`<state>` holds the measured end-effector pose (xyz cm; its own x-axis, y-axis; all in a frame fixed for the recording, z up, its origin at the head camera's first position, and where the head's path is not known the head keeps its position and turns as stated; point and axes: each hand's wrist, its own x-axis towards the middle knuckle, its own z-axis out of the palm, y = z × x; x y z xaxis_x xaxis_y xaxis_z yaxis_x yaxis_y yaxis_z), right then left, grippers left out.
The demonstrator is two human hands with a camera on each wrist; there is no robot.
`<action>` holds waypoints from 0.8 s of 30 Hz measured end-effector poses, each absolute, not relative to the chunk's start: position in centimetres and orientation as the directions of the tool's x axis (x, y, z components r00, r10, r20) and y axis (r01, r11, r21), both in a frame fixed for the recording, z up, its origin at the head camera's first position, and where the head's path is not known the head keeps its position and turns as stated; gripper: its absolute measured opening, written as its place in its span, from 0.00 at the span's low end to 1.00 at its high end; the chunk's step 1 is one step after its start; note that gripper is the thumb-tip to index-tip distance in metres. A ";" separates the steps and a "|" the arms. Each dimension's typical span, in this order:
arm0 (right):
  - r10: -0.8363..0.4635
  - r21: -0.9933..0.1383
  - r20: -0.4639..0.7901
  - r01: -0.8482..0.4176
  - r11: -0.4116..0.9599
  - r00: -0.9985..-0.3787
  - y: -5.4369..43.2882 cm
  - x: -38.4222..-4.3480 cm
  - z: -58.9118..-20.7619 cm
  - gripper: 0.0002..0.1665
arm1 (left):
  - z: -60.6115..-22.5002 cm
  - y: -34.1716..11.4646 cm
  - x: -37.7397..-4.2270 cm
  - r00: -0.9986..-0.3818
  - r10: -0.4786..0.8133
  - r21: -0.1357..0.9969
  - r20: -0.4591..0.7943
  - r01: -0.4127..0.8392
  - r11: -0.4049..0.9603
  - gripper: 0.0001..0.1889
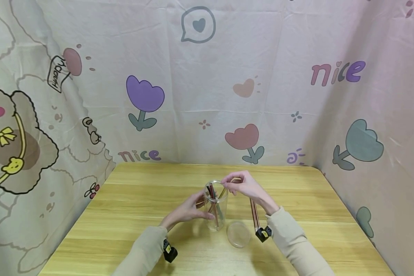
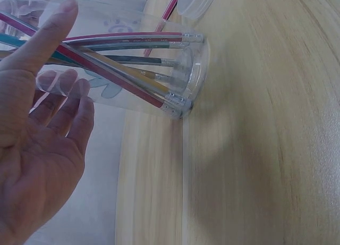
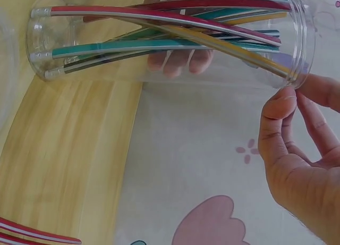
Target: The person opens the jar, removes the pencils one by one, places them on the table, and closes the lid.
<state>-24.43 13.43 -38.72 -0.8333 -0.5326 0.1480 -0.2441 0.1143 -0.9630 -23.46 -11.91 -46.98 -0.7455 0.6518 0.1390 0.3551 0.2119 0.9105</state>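
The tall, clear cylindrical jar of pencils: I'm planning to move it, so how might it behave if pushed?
The jar may tip if pushed high up, being tall and narrow. Its smooth, shiny surface could prove slippery. The slim multicoloured pencils inside would likely shift as it tilts, since they lean crossed with space around them.

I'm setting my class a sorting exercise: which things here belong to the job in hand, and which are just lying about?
In the job now:
- clear jar, in the left hand
- pencils inside
- right hand, at the jar's top

Lying by, untouched, though possibly part of it:
- round clear lid
- loose pencils
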 end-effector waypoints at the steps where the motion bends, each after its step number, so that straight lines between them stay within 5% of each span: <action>1: -0.538 -0.963 0.148 -0.246 0.113 -0.829 13.4 -24.4 -38.7 0.14 | -47.0 -11.9 -23.5 -0.747 0.651 0.911 0.137 0.354 0.213 0.46; 24: -0.514 -0.840 0.161 -0.390 0.377 -0.843 11.4 -24.3 -38.9 0.13 | -46.9 -11.9 -23.5 -0.732 0.665 0.909 0.144 0.363 0.203 0.49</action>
<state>-24.31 11.35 -38.89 -0.8425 -0.5142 0.1606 -0.3899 0.3765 -0.8404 -23.51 -11.89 -46.92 -0.7325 0.6655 0.1436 0.3628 0.2030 0.9095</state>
